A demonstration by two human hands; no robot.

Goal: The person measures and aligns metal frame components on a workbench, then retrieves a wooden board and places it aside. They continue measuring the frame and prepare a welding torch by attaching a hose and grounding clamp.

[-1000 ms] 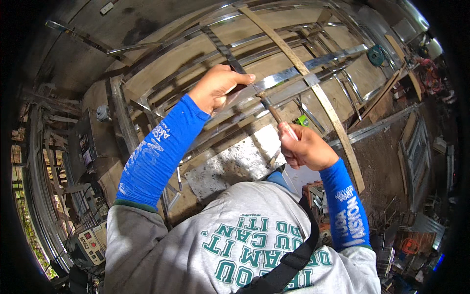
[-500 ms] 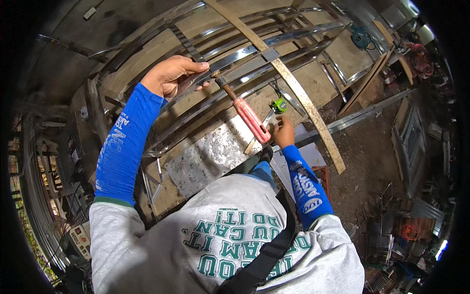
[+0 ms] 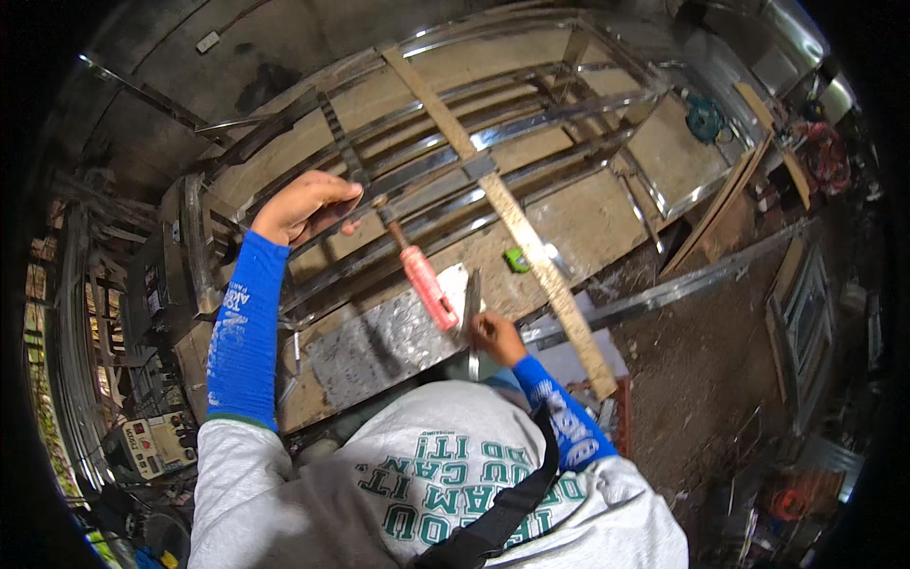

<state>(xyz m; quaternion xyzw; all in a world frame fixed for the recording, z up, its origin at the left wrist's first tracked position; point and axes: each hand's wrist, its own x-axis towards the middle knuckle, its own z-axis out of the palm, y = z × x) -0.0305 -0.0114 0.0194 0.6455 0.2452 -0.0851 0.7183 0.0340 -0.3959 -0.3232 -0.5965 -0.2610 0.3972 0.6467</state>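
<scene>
Over the cluttered metal framework, I am watching two bare hands at work through the head view. Left hand (image 3: pixel 308 207): thumb on top, fingers underneath, pinching the near end of a long metal bar (image 3: pixel 423 193). That bar's long axis is running from the hand toward the upper right, passing by a pale speckled strip (image 3: pixel 517 223) that is slanting across the framework from upper left to lower right.

Just beside the left thumb, the rusty shank end of a red-handled tool (image 3: pixel 427 284) is overlapping the bar. I am reading its long axis as a steep diagonal: shank pointing up and left, away from the wearer, handle pointing down and right, back toward the body. Its handle is lying over the grey sheet (image 3: pixel 370 346) near the edge of the surface (image 3: pixel 569 226).

Right hand (image 3: pixel 498 339): fingers curling closed on a narrow metal strip (image 3: pixel 472 303), just right of the handle's lower end. I am seeing this strip standing nearly vertical in view, one end pointing away from the wearer, the other toward the shirt. Beyond it, a small green object (image 3: pixel 517 260) is resting on the surface, near the speckled strip.
</scene>
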